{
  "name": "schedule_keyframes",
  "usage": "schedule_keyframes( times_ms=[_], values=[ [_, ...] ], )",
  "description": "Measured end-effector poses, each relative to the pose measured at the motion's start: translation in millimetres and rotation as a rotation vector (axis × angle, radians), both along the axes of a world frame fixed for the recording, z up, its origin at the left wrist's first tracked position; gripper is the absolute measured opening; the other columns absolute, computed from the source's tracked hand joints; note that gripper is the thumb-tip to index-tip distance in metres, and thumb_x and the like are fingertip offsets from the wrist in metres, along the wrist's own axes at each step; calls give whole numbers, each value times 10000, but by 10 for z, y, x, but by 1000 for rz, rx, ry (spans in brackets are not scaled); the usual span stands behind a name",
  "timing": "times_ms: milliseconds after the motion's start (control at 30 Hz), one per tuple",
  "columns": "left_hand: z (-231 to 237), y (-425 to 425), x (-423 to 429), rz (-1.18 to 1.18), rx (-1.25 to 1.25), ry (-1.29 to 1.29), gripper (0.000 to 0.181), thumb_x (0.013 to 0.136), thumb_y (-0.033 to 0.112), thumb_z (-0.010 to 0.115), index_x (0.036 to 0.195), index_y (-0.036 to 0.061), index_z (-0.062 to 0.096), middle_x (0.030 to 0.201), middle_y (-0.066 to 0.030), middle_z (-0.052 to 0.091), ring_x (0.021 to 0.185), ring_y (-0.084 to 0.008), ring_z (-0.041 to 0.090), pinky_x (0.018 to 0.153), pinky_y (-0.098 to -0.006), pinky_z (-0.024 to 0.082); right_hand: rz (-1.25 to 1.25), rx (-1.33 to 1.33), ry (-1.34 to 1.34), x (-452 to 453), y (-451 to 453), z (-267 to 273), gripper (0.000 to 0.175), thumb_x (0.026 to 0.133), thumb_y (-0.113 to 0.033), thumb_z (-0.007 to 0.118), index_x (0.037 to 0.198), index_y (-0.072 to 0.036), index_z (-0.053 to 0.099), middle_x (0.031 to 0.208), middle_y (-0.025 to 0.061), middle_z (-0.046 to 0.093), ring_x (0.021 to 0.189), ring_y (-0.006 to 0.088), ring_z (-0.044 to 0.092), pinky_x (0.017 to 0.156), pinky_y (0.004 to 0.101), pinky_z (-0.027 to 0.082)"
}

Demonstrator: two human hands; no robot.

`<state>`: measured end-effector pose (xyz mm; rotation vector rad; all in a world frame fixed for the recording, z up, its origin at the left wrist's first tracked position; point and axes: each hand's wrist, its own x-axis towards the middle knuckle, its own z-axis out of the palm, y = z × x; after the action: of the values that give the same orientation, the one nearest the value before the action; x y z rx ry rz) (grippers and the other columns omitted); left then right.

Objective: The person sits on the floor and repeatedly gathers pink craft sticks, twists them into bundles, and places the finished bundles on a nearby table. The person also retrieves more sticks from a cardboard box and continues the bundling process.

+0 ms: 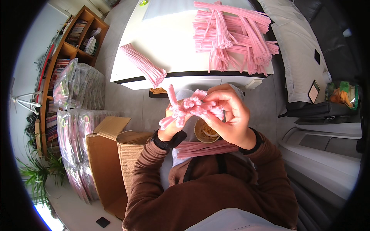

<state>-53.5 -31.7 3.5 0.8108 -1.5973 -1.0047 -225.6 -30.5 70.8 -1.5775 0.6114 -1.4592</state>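
Note:
A bunch of fuzzy pink stems, like pipe cleaners (189,106), is held in front of my body with its ends fanned out towards the camera. My left hand (170,124) is wrapped around it, partly hidden behind the ends. The thumb and fingers of my right hand (231,115) pinch stems on the bunch's right side. More pink stems (208,148) lie across my lap, beside a round tub of rubber bands (206,131). On the white table (170,37) are a compact pink bundle (144,65) at the left and a crisscrossed pile of pink bundles (234,37) at the right.
An open cardboard box (107,170) stands at my left, near clear plastic packages (81,86) and a wooden bookshelf (66,55). A roll of green tape (143,3) lies on the table's far edge. At the right are a sofa (300,52) and a phone (313,91).

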Motion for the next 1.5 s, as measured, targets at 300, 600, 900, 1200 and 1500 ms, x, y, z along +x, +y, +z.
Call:
schedule_keyframes(
  times_ms=[300,600,900,1200,1500],
  values=[
    [-130,39,52,-38,103,121,258,812,69,627,1060,7,590,990,-118,638,920,-218,609,805,-322,469,104,-98,-22,-40,-30,13,202,719,86,641,876,16,535,900,102,542,821,160,539,735,267,433],
    [-50,56,4,-114,91,92,246,841,111,566,1052,-12,592,1071,-128,624,1019,-259,596,935,-343,392,49,-105,6,4,33,7,299,654,77,713,894,22,543,887,111,544,807,156,540,710,265,442],
    [39,80,-92,-108,69,181,279,859,123,532,1086,-33,577,1125,-153,599,1035,-246,591,1059,-359,217,-28,-142,40,-2,56,-30,330,638,80,724,913,25,550,890,112,553,774,154,556,674,252,452],
    [13,52,-85,-115,-9,103,291,861,134,530,1100,-27,569,1143,-157,588,1036,-249,589,1089,-387,120,-52,-182,11,2,59,-20,324,644,82,720,915,21,553,879,113,557,755,148,543,660,249,441],
    [-46,27,-138,-179,28,243,293,875,150,521,1113,-17,558,1123,-157,598,1020,-262,594,1094,-419,70,-86,-187,20,-6,57,4,322,643,72,724,916,17,562,837,101,562,730,151,538,638,255,430]
  ],
)
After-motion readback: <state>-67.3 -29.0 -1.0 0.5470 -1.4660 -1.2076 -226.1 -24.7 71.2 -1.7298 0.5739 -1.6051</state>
